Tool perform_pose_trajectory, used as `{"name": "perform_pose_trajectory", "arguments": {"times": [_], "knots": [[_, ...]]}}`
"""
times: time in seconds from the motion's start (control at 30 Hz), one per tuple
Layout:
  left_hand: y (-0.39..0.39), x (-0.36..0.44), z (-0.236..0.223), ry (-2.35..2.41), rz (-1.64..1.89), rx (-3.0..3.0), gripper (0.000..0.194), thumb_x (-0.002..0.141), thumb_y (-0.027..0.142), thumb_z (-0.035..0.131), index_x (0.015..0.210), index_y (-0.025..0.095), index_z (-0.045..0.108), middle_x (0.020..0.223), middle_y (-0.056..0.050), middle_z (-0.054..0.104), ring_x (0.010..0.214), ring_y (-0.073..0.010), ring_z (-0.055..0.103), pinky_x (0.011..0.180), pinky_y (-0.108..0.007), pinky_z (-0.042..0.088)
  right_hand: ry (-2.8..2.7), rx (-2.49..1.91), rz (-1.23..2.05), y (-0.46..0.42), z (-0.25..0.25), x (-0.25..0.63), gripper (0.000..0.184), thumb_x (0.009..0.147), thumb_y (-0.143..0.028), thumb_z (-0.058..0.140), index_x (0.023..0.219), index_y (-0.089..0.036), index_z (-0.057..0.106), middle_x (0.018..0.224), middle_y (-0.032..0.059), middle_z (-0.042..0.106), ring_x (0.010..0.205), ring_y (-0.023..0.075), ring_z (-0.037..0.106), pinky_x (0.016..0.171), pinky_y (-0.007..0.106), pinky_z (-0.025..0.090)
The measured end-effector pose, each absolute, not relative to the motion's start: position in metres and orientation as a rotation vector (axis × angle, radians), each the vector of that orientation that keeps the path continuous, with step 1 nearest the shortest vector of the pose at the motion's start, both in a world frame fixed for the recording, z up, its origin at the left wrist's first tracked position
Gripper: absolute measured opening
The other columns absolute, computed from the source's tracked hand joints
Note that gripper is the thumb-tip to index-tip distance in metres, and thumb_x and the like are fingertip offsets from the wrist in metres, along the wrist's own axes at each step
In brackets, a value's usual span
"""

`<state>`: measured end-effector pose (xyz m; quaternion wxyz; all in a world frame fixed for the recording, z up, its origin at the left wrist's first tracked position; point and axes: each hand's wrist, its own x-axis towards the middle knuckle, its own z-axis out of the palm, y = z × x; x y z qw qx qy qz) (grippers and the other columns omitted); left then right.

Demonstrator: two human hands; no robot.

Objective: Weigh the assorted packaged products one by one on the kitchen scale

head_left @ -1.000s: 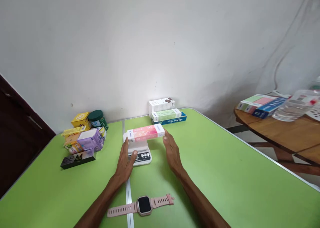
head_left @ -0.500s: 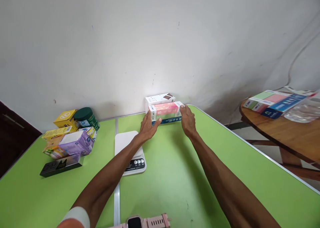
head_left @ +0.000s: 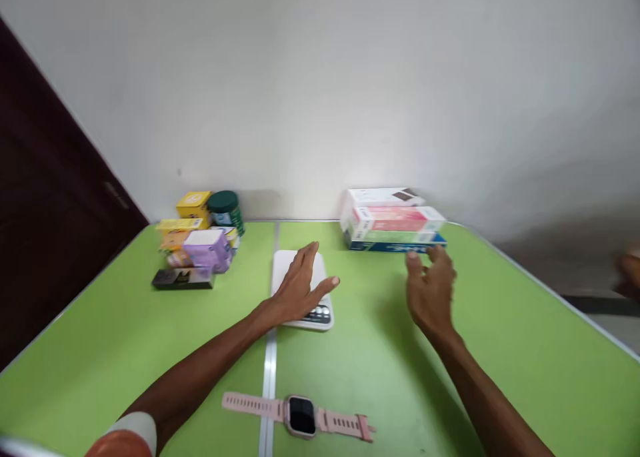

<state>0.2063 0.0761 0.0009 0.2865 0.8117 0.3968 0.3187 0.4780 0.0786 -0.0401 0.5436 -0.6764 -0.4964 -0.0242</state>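
Observation:
My left hand (head_left: 299, 287) is over the white kitchen scale (head_left: 280, 267), fingers stretched out and thumb apart, holding nothing; whether it touches the scale I cannot tell. To the right, my right hand (head_left: 433, 287) hangs with fingers apart and nothing in it, just in front of a stack of boxes. That stack has a pink-topped box (head_left: 395, 218) above a dark blue box (head_left: 385, 247), with a green band between them. Behind it, against the wall, stands a white box (head_left: 377, 195) with a dark square printed on top.
A pink-strapped smartwatch (head_left: 302, 415) lies near the front edge. On the left are a green-lidded jar (head_left: 224, 203), a yellow box (head_left: 194, 203), a purple pack (head_left: 207, 249) and a black box (head_left: 183, 278). At the far right edge another blurred hand (head_left: 629, 270) shows.
Both hands have let go of the stacked boxes, which now rest at the back of the table. My left hand has moved back over the scale. The camera view has turned left.

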Motion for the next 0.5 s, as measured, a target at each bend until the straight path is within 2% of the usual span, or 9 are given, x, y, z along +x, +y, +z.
{"name": "perform_pose_trajectory", "arguments": {"times": [0.13, 0.27, 0.33, 0.4, 0.5], "knots": [[0.039, 0.113, -0.014, 1.411, 1.253, 2.212, 0.08, 0.103, 0.054, 0.051, 0.167, 0.017, 0.018, 0.171, -0.022, 0.03, 0.161, -0.0318, 0.026, 0.132, -0.055, 0.023, -1.36, -1.489, 0.063, 0.054, -0.012, 0.419, 0.068, 0.1, -0.069, 0.043, 0.147, -0.02, 0.054, 0.144, 0.0244, 0.06, 0.127, 0.042, 0.061, 0.096, 0.064, 0.055], [0.038, 0.017, -0.02, 1.977, 1.719, 1.909, 0.086, 0.1, 0.055, 0.054, 0.165, 0.011, 0.019, 0.172, -0.026, 0.022, 0.164, -0.0349, 0.017, 0.133, -0.055, 0.016, -1.614, -1.249, 0.447, 0.035, 0.015, 0.323, 0.055, 0.102, -0.06, 0.051, 0.143, -0.025, 0.058, 0.146, 0.0161, 0.063, 0.115, 0.0328, 0.07, 0.096, 0.055, 0.06], [0.043, -0.024, -0.026, 2.201, 1.773, 1.621, 0.089, 0.099, 0.057, 0.052, 0.164, 0.006, 0.019, 0.171, -0.03, 0.019, 0.163, -0.0371, 0.015, 0.133, -0.056, 0.014, -1.756, -1.126, 0.622, 0.029, 0.014, 0.267, 0.056, 0.102, -0.06, 0.05, 0.146, -0.025, 0.056, 0.148, 0.0148, 0.063, 0.126, 0.0324, 0.066, 0.105, 0.055, 0.056], [0.05, -0.052, -0.037, 2.31, 1.653, 1.348, 0.088, 0.1, 0.057, 0.049, 0.163, 0.003, 0.019, 0.17, -0.032, 0.02, 0.163, -0.0388, 0.016, 0.132, -0.059, 0.013, -1.902, -1.044, 0.742, 0.03, 0.004, 0.216, 0.062, 0.102, -0.058, 0.05, 0.154, -0.025, 0.049, 0.156, 0.0152, 0.057, 0.14, 0.0327, 0.057, 0.116, 0.056, 0.048], [0.057, -0.073, -0.053, 2.255, 1.451, 1.211, 0.081, 0.102, 0.055, 0.044, 0.163, 0.007, 0.021, 0.169, -0.029, 0.028, 0.163, -0.0363, 0.021, 0.132, -0.056, 0.016, -2.053, -1.066, 0.87, 0.044, -0.018, 0.152, 0.077, 0.097, -0.055, 0.06, 0.161, -0.019, 0.038, 0.163, 0.0189, 0.046, 0.152, 0.0371, 0.042, 0.125, 0.058, 0.036]]}}
